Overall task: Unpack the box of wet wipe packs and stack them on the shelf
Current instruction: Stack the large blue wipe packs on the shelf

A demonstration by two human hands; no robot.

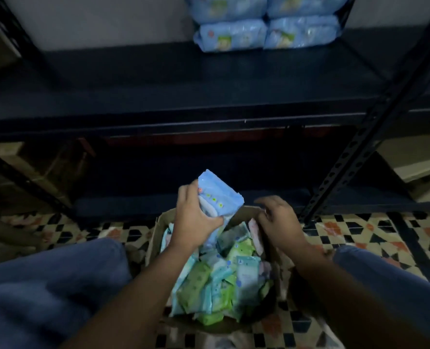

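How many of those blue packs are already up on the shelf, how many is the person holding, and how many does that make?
Blue packs on the shelf: 4 in view, two side by side and two on top, cut off by the frame's edge.
Blue pack in the left hand: 1
Right hand: 0 that I can see.
Total: 5

Held pack (219, 197): print too blurred to read; only small coloured dots show.
Shelf packs (264, 23): green picture patches, no legible words.
Box packs (216, 278): no readable text.
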